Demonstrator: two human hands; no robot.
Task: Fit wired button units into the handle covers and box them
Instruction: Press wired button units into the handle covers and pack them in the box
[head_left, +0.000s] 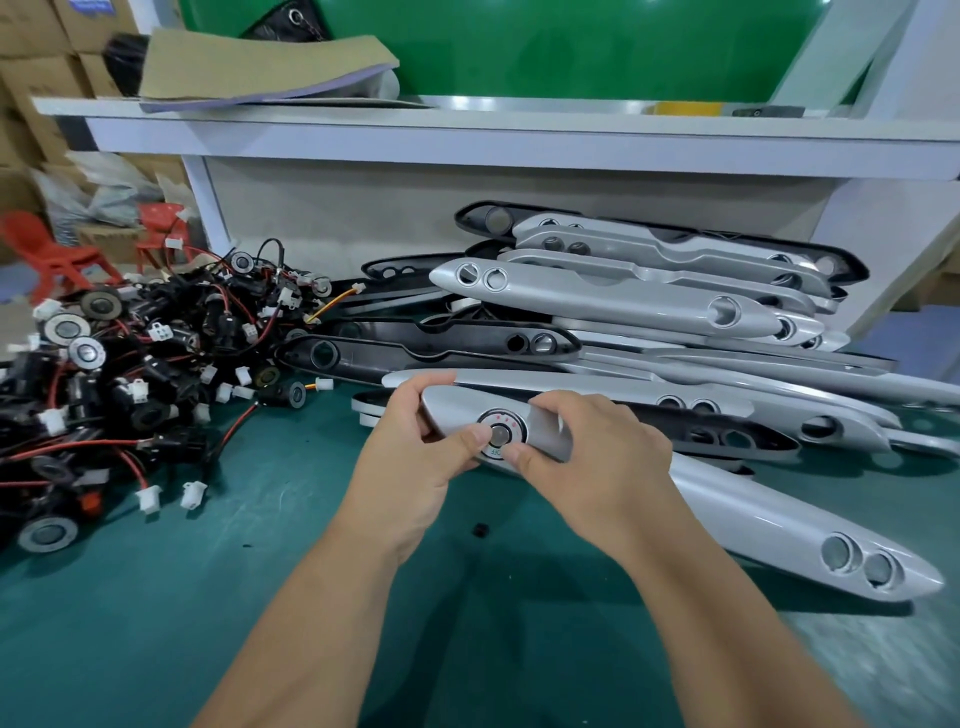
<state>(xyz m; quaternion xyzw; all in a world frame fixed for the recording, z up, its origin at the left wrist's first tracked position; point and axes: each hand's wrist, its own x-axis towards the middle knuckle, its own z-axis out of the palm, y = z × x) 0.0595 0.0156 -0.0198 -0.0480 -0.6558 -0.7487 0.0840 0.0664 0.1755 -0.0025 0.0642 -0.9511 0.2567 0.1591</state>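
I hold a long silver handle cover (753, 514) over the green mat, running from centre to lower right. A round button unit (502, 433) with red marks and "OFF" lettering sits in the hole near its left end. My left hand (415, 457) grips that left end, thumb pressing beside the button. My right hand (592, 457) grips the cover just right of the button, its thumb at the button's edge. Two empty holes show at the cover's far right end. A pile of wired button units (130, 374) with red and black leads and white plugs lies to the left.
A stack of silver and black handle covers (649, 312) lies behind my hands, against a white shelf frame (467, 135). A small black piece (481, 530) lies on the green mat (156, 623). Red stools and cardboard boxes stand at far left.
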